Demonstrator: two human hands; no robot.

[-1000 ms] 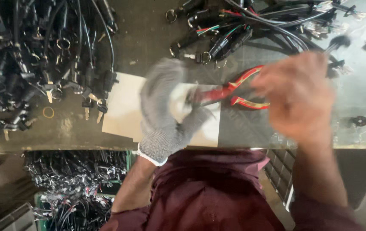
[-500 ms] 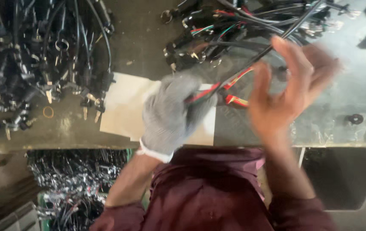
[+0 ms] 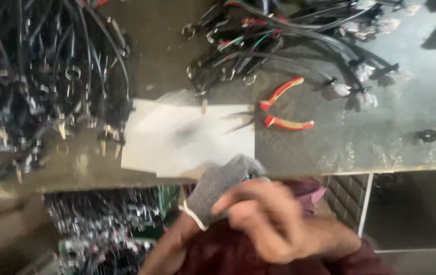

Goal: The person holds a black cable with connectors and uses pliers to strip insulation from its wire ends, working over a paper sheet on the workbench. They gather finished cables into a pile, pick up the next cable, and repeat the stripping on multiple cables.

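Observation:
My left hand [image 3: 219,187] wears a grey knit glove and is pulled back to the table's near edge, close to my body. Its fingers are hidden and blurred. My bare right hand [image 3: 265,220] lies over it, with fingers curled onto the grey glove. Red-handled pliers [image 3: 281,108] lie loose and open on the metal table [image 3: 360,137], jaws resting on the right edge of a white sheet [image 3: 177,137]. Neither hand touches the pliers.
A heap of black cables with metal terminals [image 3: 39,86] fills the table's left side. Another bundle with coloured wires [image 3: 289,40] lies at the far right. A small black ring [image 3: 427,135] sits at the right. More cable parts [image 3: 100,224] lie below the table.
The pliers, held between both hands before, now lie on the table. Both hands have drawn back from the white sheet towards my body, and the right hand has closed over the gloved left.

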